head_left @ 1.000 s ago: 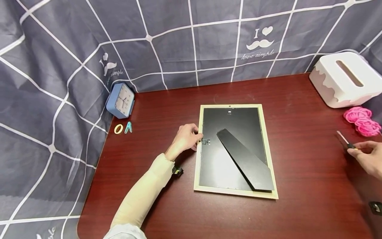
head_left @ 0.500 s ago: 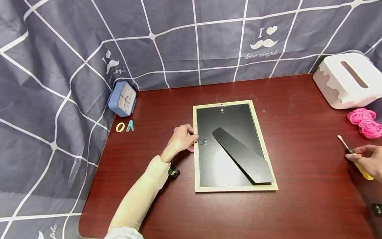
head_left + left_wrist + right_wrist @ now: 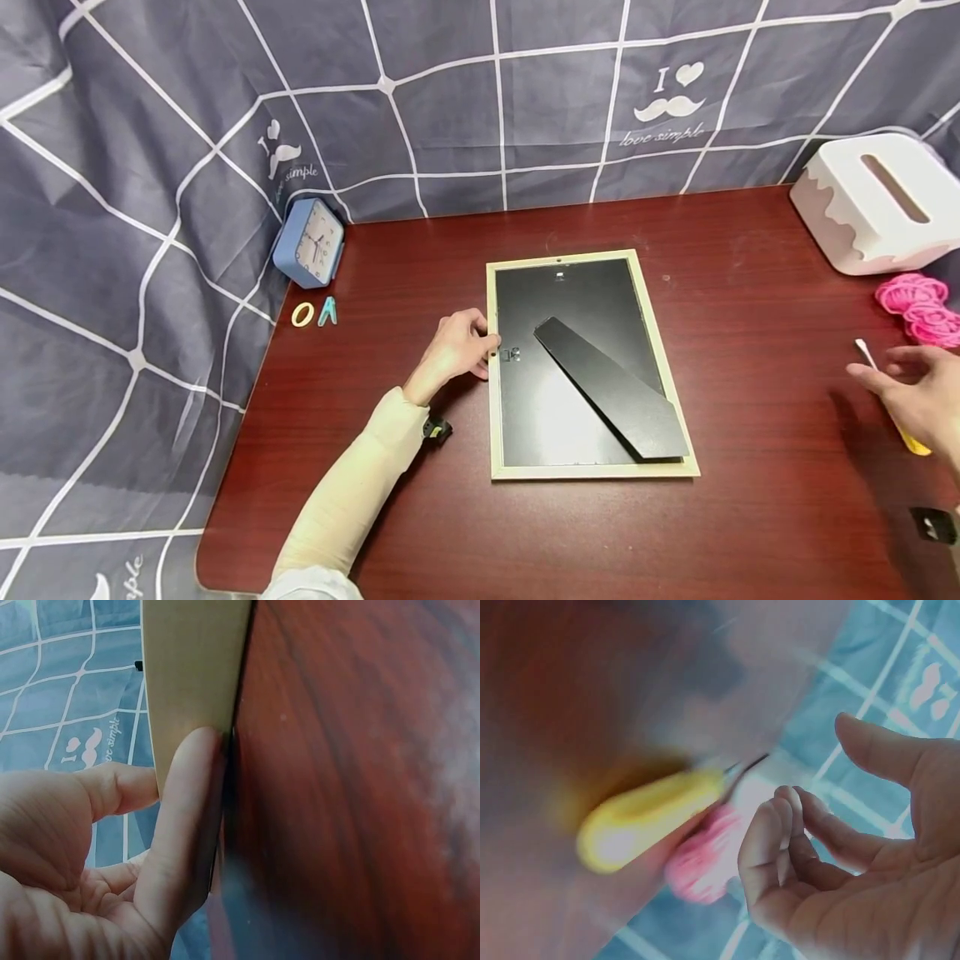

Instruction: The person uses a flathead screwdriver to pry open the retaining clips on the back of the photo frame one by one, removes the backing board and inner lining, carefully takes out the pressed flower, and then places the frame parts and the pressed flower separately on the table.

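A picture frame [image 3: 570, 472] lies face down in the middle of the table, black backing up, its black stand leg [image 3: 607, 387] folded flat. My left hand [image 3: 478, 344] holds the frame's left edge. In the left wrist view the thumb [image 3: 187, 802] lies along the pale frame edge [image 3: 195, 667] and a finger reaches over it. My right hand [image 3: 909, 385] hovers at the table's right side with its fingers spread and holds nothing. A yellow-handled screwdriver [image 3: 916, 442] lies on the table beneath it, and in the right wrist view the screwdriver [image 3: 645, 817] is apart from the right hand [image 3: 832, 847].
A white tissue box [image 3: 877, 200] stands at the back right, with pink coils [image 3: 918, 304] in front of it. A blue clock [image 3: 311, 242], a yellow ring [image 3: 302, 314] and a teal clip [image 3: 327, 311] sit at the back left. Grey checked cloth hangs behind.
My right hand has let go of the screwdriver, which now lies on the table, and its fingers have spread. The left hand stays at the frame's edge.
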### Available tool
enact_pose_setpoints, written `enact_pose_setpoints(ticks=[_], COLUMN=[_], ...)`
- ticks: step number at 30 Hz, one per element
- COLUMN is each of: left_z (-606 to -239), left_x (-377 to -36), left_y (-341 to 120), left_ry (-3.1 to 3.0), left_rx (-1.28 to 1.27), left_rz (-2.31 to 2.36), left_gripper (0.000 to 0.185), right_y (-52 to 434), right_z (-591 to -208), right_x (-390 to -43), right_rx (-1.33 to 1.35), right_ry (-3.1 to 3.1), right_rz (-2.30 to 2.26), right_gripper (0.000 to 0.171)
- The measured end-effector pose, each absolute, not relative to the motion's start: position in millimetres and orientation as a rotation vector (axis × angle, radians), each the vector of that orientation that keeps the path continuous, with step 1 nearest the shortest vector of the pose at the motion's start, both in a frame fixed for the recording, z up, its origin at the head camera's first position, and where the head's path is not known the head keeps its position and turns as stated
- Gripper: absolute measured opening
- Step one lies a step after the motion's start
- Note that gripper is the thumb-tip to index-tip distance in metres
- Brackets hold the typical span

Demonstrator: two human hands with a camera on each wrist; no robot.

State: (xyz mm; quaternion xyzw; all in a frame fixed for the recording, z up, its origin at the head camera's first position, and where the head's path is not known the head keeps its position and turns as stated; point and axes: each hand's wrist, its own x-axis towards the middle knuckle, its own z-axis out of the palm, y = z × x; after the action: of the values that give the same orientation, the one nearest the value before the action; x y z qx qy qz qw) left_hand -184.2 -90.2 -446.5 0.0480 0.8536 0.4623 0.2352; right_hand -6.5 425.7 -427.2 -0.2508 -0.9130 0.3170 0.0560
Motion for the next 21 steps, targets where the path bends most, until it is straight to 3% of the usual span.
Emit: enact_pose_setpoints(ticks=[6, 21], left_z=[-446, -443], left_x=[-181, -165], left_y=[-89, -95], left_ry=[2.406, 2.398], left_rx=[0.124, -0.054], left_rz=[1.227, 1.249], left_gripper=[0.009, 0.009], right_y=[381, 295], right_z=[-403, -408], right_x=[-14, -15], right_rx=[-0.594, -0.239], right_ry=[-3.024, -2.966], right_rz=[0.707, 0.922], right_gripper=[0.058, 0.035])
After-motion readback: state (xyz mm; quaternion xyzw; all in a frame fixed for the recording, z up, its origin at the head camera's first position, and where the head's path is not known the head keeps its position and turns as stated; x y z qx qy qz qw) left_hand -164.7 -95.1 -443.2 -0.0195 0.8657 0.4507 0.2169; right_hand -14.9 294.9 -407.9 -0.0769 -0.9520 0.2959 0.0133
